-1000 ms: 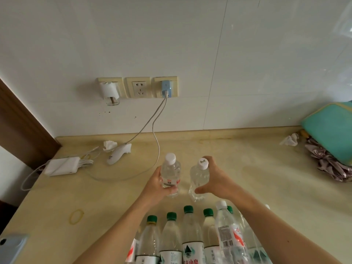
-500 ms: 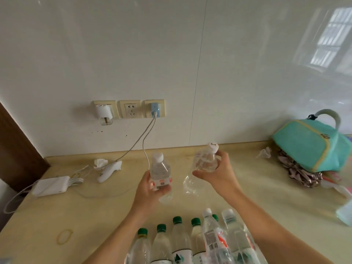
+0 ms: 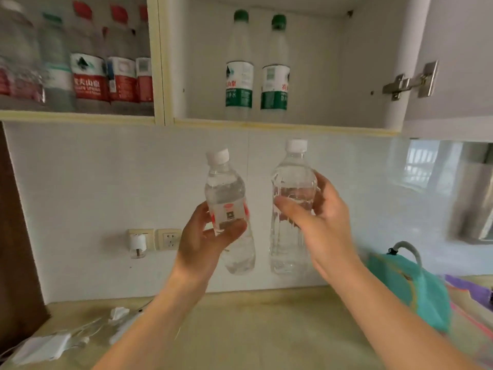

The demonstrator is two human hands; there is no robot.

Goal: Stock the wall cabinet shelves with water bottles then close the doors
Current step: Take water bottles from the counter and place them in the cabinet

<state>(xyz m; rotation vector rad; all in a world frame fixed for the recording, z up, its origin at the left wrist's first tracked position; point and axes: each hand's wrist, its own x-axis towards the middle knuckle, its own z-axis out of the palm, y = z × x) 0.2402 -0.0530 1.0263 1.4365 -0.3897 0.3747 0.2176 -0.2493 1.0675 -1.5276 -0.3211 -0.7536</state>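
My left hand (image 3: 205, 241) grips a clear white-capped water bottle (image 3: 225, 193) with a red and white label around its middle. My right hand (image 3: 317, 217) holds a second clear white-capped bottle (image 3: 290, 180), label not visible. Both bottles are raised in front of the tiled wall, just below the open wall cabinet (image 3: 282, 125). Its right compartment holds two green-capped bottles (image 3: 257, 68) at the back. The left compartment holds several red-labelled bottles (image 3: 90, 65). The right door (image 3: 458, 57) stands open on its hinge (image 3: 408, 82).
A beige countertop (image 3: 256, 324) runs below, with a white charger and cables (image 3: 50, 345) at the left. A teal bag (image 3: 410, 287) lies at the right. Wall sockets (image 3: 154, 239) sit on the tiles behind my left hand. A dark wooden panel (image 3: 16, 236) borders the left.
Both hands have lifted their bottles from just above the counter up toward the cabinet. The view has tilted up, so the cabinet is seen and the bottles on the counter are out of sight.
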